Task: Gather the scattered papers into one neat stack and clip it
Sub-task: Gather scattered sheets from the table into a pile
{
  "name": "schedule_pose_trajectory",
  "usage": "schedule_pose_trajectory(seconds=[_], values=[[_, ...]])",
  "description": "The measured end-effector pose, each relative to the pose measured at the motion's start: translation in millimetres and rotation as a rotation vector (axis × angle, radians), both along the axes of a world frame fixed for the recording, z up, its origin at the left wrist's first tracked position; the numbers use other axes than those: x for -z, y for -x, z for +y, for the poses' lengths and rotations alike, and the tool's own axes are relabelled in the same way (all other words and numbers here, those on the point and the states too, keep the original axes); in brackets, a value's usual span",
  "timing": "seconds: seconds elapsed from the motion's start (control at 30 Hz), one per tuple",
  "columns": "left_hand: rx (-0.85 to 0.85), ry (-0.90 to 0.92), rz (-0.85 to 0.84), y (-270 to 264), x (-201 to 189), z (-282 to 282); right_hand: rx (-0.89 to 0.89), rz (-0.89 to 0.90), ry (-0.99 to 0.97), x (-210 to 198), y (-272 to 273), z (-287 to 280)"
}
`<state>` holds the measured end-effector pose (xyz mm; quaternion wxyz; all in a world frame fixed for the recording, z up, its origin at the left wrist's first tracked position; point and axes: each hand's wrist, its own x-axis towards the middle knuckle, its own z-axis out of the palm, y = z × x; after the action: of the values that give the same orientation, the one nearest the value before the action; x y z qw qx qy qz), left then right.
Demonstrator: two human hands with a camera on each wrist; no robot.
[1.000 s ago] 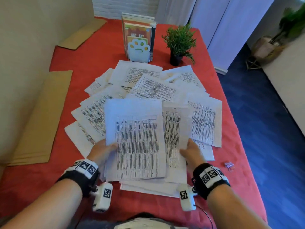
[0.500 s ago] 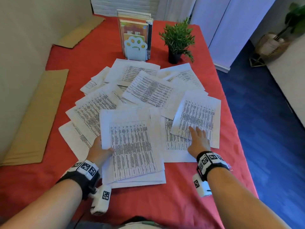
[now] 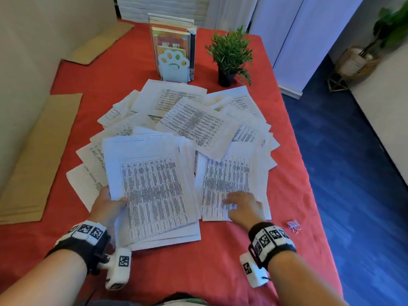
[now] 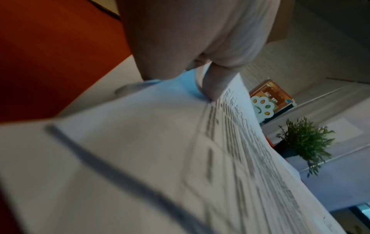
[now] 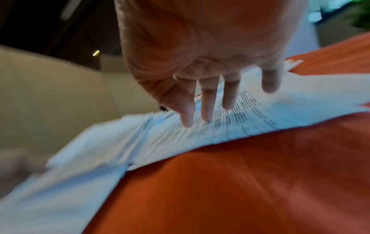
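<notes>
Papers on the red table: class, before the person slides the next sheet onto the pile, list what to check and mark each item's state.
1. Left hand grips the gathered pile, thumb on top: ok.
2. Right hand rests with straight fingers on the next sheet: ok.
3. Pile edges squared: not ok, the sheets are fanned.
4. All papers gathered: not ok, loose sheets lie scattered beyond.
5. Binder clip near the right wrist, untouched: ok.
6. Number of sheets under the right hand: cannot tell.
</notes>
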<state>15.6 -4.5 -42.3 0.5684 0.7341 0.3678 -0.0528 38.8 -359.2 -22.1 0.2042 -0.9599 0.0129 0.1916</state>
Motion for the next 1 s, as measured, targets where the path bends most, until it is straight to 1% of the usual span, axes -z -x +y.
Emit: schedule_pose_trajectory(seconds=[0.03, 0.1, 0.17, 0.2, 0.27, 0.33, 0.37, 0.43, 0.5, 0.6, 0.67, 0.7, 0.77, 0.83, 0.87, 0.93, 1.0], values=[[0.028, 0.022, 0.012, 0.4, -1.5, -1.9, 0.088, -0.043, -0.014, -1.8, -3.4, -3.5], [0.087, 0.041, 0.026, 2.1, -1.1, -5.5, 0.331, -0.112, 0.005, -3.0, -15.2, -17.8], [0.132, 0.029, 0.032, 6.4, -2.2, -12.4, 0.561, -0.076, 0.056, -2.6, -25.8, -32.1], [0.150, 0.007, 0.033, 7.8, -0.6, -14.0, 0.627, -0.026, 0.065, -2.4, -29.7, -35.6], [0.162, -0.033, 0.056, 9.7, -0.3, -17.6, 0.695, 0.053, -0.016, 3.5, -36.6, -38.7], [0.173, -0.086, 0.082, 10.5, -2.2, -18.1, 0.673, 0.061, -0.129, 9.6, -40.5, -37.8], [0.177, -0.123, 0.085, 10.8, -3.9, -17.6, 0.642, 0.039, -0.139, 11.8, -41.2, -38.2], [0.174, -0.181, 0.067, 11.7, -4.9, -13.5, 0.642, -0.053, -0.114, 11.9, -39.7, -42.4], [0.168, -0.214, 0.044, 14.4, -4.7, -8.9, 0.725, -0.161, -0.149, 4.3, -33.8, -50.8], [0.115, -0.164, -0.010, 17.5, -2.3, -3.1, 0.872, -0.335, -0.275, -17.0, -24.1, -64.0], [0.086, -0.129, -0.020, 18.2, -2.9, -2.5, 0.929, -0.474, -0.360, -34.8, -20.4, -66.9], [0.089, -0.126, -0.018, 18.2, -2.6, -2.8, 0.935, -0.540, -0.403, -44.4, -20.0, -66.5], [0.074, -0.145, -0.039, 17.3, -6.5, -7.0, 0.888, -0.615, -0.503, -61.5, -20.5, -62.9], [0.042, -0.175, -0.069, 15.3, -12.8, -13.6, 0.784, -0.605, -0.560, -70.7, -21.3, -53.6], [0.041, -0.183, -0.074, 14.4, -15.9, -18.2, 0.727, -0.558, -0.567, -71.0, -21.5, -46.2], [0.085, -0.179, -0.064, 12.9, -19.7, -26.6, 0.605, -0.402, -0.559, -60.7, -19.1, -24.2], [0.126, -0.110, -0.065, 10.5, -19.9, -32.3, 0.477, -0.259, -0.532, -42.5, -12.6, 0.6]])
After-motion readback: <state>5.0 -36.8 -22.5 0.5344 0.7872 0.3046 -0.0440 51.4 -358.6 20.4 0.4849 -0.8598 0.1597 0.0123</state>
